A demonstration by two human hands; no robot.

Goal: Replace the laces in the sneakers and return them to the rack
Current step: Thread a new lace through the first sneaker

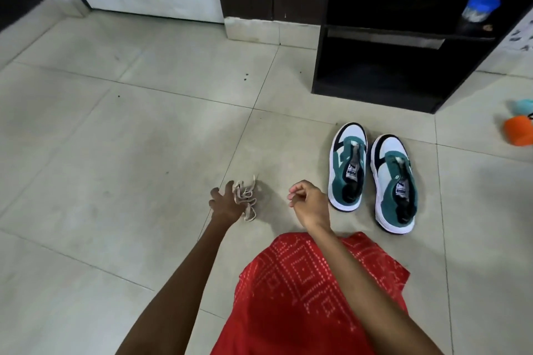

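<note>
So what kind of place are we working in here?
Most likely a home entryway or hallway: a pale tiled floor, a dark open-shelved shoe rack, and a pair of green-and-white sneakers on the floor in front of it.

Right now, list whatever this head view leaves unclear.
Laces: head view; a tangled bunch partly behind the left hand, so their number is unclear.
Right hand: head view; its curled fingers hide whether it pinches anything.
Rack: head view; the shelves are lost in shadow and the top is cut off by the upper edge.
Orange object: head view; blurred and cut off by the right edge.
</note>
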